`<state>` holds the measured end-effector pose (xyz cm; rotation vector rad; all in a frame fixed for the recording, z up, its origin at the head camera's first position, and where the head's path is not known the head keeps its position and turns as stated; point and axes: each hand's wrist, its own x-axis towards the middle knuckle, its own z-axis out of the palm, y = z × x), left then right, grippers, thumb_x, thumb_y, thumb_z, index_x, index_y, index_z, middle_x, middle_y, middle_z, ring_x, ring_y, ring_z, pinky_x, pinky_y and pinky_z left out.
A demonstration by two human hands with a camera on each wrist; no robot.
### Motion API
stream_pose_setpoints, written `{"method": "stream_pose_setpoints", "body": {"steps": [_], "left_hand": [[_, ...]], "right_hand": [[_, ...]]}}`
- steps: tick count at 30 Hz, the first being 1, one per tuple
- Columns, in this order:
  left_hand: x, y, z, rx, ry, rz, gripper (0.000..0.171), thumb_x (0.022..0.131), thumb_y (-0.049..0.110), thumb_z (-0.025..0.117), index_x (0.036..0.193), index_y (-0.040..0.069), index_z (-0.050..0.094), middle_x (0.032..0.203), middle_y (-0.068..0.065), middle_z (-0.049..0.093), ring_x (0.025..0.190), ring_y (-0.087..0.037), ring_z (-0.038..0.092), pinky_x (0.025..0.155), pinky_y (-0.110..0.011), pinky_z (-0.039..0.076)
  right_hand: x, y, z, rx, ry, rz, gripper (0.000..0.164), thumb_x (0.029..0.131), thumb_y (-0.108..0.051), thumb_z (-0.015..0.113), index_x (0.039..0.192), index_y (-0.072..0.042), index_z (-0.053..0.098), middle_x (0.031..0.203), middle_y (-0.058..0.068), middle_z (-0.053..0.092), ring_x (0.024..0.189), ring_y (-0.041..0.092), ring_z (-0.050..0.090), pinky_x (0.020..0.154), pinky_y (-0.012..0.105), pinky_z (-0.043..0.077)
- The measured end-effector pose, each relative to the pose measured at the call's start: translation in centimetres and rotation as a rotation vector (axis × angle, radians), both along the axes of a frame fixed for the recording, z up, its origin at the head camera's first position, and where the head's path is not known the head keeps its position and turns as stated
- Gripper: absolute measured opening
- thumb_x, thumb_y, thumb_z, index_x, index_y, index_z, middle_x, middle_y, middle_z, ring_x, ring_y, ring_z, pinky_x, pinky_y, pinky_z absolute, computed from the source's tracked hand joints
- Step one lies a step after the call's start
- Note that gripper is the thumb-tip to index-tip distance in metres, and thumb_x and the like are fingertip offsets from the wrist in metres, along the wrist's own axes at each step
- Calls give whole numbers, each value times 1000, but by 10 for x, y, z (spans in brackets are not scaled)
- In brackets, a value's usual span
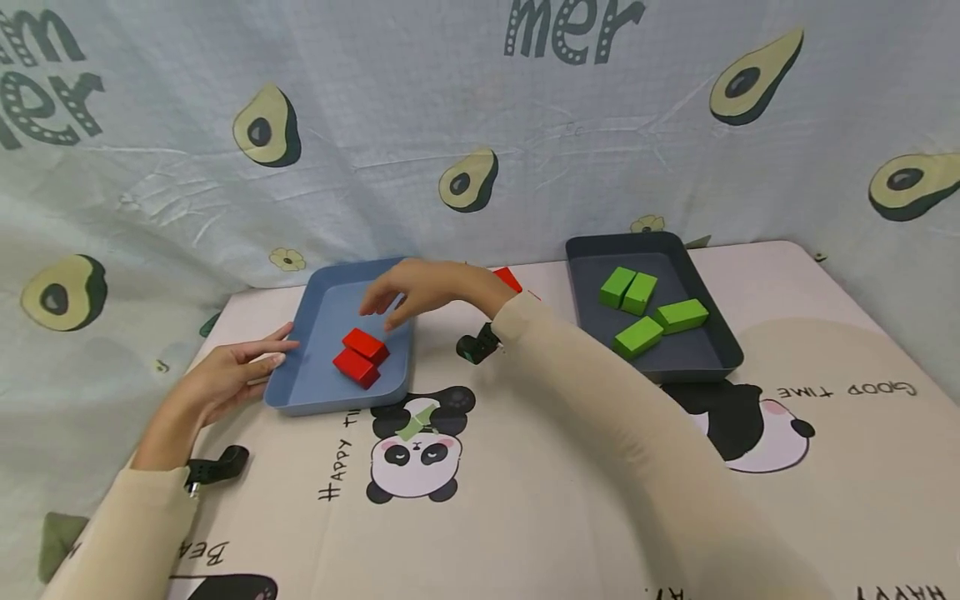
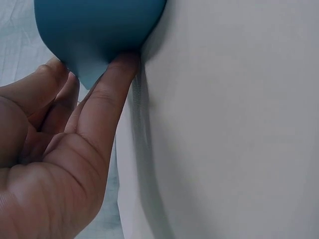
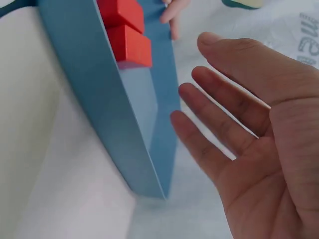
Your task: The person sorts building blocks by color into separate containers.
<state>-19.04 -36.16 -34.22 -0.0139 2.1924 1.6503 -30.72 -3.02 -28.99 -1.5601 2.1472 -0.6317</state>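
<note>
A blue tray (image 1: 300, 367) lies at the left of the table, with two red blocks (image 1: 356, 369) side by side near its front. At the tray's left wall, my left hand (image 1: 232, 375) grips the edge between thumb and fingers; the left wrist view shows the fingers (image 2: 107, 99) against the blue wall. My right hand (image 1: 420, 287) hovers over the tray's right side with fingers spread and nothing in them. Behind my right wrist, another red block (image 1: 507, 279) is partly hidden.
A dark grey tray (image 1: 581, 275) holding several green blocks (image 1: 637, 335) stands at the back right, beyond my right forearm. The table has a printed panda cloth (image 1: 525, 500). A curtain with avocado prints (image 1: 375, 100) hangs along the back edge.
</note>
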Motion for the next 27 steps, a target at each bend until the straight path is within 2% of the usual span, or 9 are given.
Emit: {"method": "stream_pose_setpoints", "body": {"steps": [5, 10, 13, 17, 21, 27], "left_hand": [[1, -1, 2, -27, 22, -2, 53, 104, 17, 60, 151, 1, 45, 171, 0, 3, 122, 11, 52, 93, -18, 54], [-1, -1, 0, -53, 25, -22, 54, 104, 20, 60, 152, 1, 44, 171, -1, 3, 142, -7, 38, 94, -19, 54], [1, -3, 0, -63, 17, -8, 56, 104, 20, 60, 153, 0, 42, 171, 0, 4, 138, 2, 41, 94, -17, 53], [3, -6, 1, -44, 15, 4, 57, 104, 19, 61, 153, -2, 40, 171, 1, 4, 114, 19, 52, 92, -17, 54], [2, -6, 0, -16, 17, -5, 54, 104, 17, 60, 152, -1, 42, 171, -1, 2, 112, 18, 54, 92, -17, 55], [-1, -3, -2, 11, 15, -15, 47, 103, 15, 61, 148, 5, 52, 171, -4, 0, 111, 17, 55, 92, -17, 55]], "right_hand": [[9, 34, 14, -18, 29, -39, 38, 100, -16, 66, 137, -6, 64, 136, 8, 65, 125, 19, 62, 104, 21, 49], [18, 73, 16, -17, 84, -130, 36, 100, -19, 66, 136, -10, 66, 132, 4, 68, 122, 19, 65, 104, 26, 51], [24, 93, 14, -18, 105, -168, 37, 100, -22, 67, 135, -11, 67, 132, 2, 69, 121, 17, 65, 105, 29, 51], [33, 116, 11, -36, 137, -196, 37, 100, -22, 67, 134, -9, 67, 131, 4, 69, 121, 19, 65, 104, 33, 53], [41, 134, 8, -36, 172, -245, 36, 99, -21, 67, 133, -10, 68, 130, 4, 69, 119, 21, 66, 103, 38, 53], [49, 153, -1, -48, 170, -322, 36, 98, -21, 68, 132, -11, 69, 124, 3, 72, 114, 22, 68, 99, 40, 55]]}}
